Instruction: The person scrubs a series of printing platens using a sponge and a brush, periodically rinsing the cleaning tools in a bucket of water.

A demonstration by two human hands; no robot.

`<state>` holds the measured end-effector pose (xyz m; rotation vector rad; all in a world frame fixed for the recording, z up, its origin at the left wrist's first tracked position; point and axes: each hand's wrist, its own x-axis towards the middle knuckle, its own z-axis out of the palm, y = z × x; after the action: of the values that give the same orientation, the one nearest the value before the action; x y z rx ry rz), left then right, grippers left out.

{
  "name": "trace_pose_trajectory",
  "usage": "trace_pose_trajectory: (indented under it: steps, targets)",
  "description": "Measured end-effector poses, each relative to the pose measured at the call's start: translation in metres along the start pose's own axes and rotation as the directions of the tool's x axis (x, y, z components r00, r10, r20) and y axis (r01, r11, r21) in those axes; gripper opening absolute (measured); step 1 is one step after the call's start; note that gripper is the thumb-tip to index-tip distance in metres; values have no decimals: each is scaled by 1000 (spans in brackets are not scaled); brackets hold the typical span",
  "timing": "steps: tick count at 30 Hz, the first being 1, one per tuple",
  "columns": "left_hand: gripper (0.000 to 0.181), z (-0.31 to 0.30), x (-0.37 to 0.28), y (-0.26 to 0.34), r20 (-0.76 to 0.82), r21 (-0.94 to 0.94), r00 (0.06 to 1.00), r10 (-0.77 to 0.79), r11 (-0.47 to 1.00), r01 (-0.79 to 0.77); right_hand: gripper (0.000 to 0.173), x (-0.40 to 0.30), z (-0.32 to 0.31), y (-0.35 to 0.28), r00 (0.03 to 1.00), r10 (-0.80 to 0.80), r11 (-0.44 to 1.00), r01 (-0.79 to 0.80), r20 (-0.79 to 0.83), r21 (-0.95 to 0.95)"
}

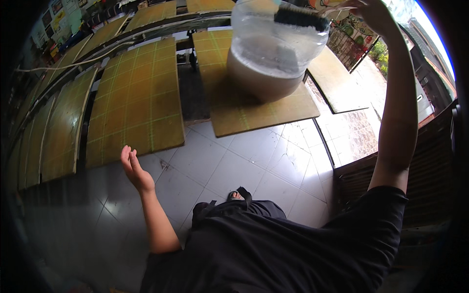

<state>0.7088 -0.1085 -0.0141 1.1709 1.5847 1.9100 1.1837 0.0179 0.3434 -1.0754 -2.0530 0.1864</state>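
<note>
My right hand (368, 14) is raised at the top right, its fingers around the handle end of a brush with dark bristles (301, 18). The bristles lie level across the upper part of a clear plastic container (282, 42). Whether they are inside its mouth or in front of its wall, I cannot tell. Cloudy, greyish-white liquid (263, 75) fills the container's lower part. It stands on a yellow-brown board with pale green lines (234, 121). My left hand (137, 170) is held up near the front edge of another such board (135, 99), with nothing in it.
More boards (67, 124) lie in a row to the left, across a dark frame with gaps between them. A pale cord (77, 65) crosses at the upper left. Another board (337, 84) lies at the right, near a bright doorway. Pale tiles (234, 164) cover the floor.
</note>
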Motion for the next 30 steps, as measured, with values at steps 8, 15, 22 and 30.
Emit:
trace_pose_trajectory:
  steps: [8,15,22,30]
  targets:
    - [47,66,1,-5,37,12,997,-73,997,72,24,92,76,33,784,374,522,264,496,-811]
    - [52,69,44,-15,-107,80,994,-7,997,16,56,89,126,9,532,333,942,-224,779,-250]
    - [57,92,74,-22,-256,-4,960,111,993,-116,96,121,160,117,163,754,604,210,636,-769]
    - [58,75,71,-35,-442,40,897,-2,999,22,73,102,208,185,-266,613,768,422,744,-482]
